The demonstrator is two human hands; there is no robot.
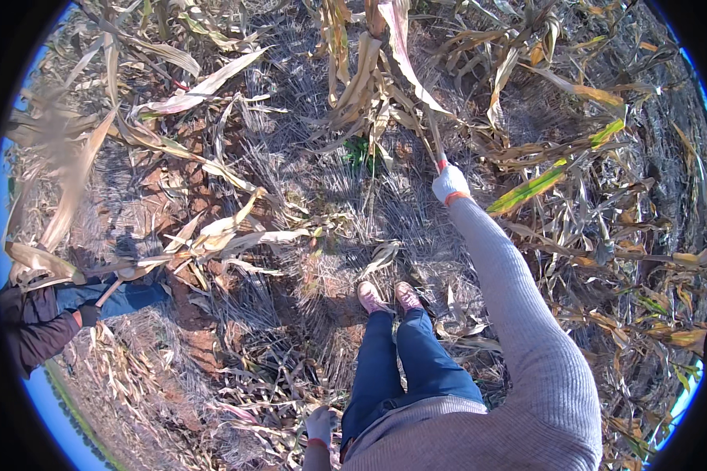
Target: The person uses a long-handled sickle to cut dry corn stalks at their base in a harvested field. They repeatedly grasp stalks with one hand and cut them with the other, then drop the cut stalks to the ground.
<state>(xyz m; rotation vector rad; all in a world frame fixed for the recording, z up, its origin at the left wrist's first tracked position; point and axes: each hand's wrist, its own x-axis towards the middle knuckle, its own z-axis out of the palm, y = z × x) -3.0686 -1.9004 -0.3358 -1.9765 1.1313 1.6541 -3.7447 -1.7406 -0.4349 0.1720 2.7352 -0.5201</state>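
My right hand [451, 183], in a white knit glove with an orange cuff, reaches forward on an outstretched arm. Its fingers are closed around a slender handle [437, 138] with a red part just above the fist. The far end of that handle is lost among dry leaves, so the tool's kind cannot be told. Drooping dry corn leaves [359, 82] of a standing stalk hang just ahead of it. My left hand [319, 425], gloved likewise, hangs low beside my left thigh. Its fingers are partly hidden, and nothing is seen in it.
At the left edge a co-worker's dark-gloved hand [88, 314] grips a wooden handle [109, 292]. A cut or fallen corn stalk [212, 238] lies beyond. More dry corn plants [613, 229] crowd the right side. Straw stubble and reddish soil [194, 329] surround my shoes [372, 296].
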